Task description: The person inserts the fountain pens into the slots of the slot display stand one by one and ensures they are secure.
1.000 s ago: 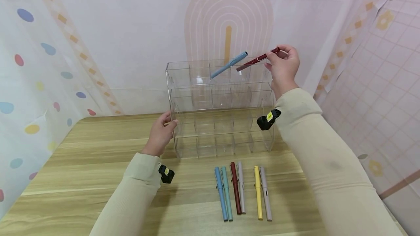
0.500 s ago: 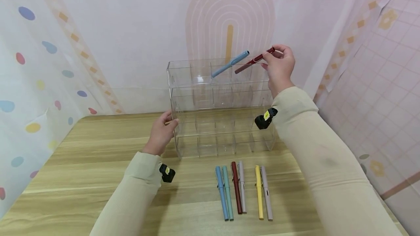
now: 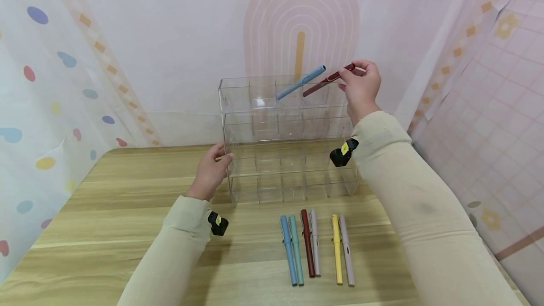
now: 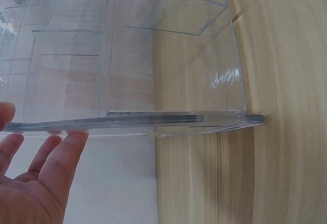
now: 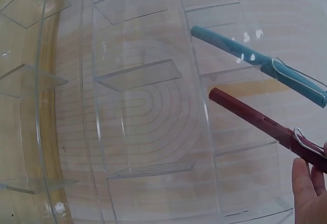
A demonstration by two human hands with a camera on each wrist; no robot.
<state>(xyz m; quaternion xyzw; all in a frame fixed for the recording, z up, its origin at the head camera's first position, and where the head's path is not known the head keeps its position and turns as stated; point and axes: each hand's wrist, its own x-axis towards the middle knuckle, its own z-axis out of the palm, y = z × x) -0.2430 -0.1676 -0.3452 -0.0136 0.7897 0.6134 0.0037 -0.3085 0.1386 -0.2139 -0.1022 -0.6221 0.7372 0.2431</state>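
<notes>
A clear acrylic rack (image 3: pixel 293 107) with tiers of divided compartments stands upright on the table. My left hand (image 3: pixel 209 172) grips its left side panel (image 4: pixel 153 119), thumb on one face and fingers on the other. At the top right, my right hand (image 3: pixel 362 86) pinches the capped end of a dark red pen (image 3: pixel 325 83). That pen slants, its lower end down at the top tier. Just left of it, a blue pen (image 3: pixel 301 82) leans in a top-tier compartment, cap end up. Both pens show their clips in the right wrist view.
On the wooden table (image 3: pixel 127 192) in front of the rack lie a blue pen (image 3: pixel 288 251), a teal pen (image 3: pixel 296 251), a dark red pen (image 3: pixel 308 244), a yellow pen (image 3: pixel 337 249) and two light purple pens (image 3: pixel 315 244). A patterned cloth (image 3: pixel 191 37) hangs close behind the rack.
My right hand has shifted slightly left, bringing the dark red pen's lower end left and a little down at the top tier. The left hand keeps its grip on the rack.
</notes>
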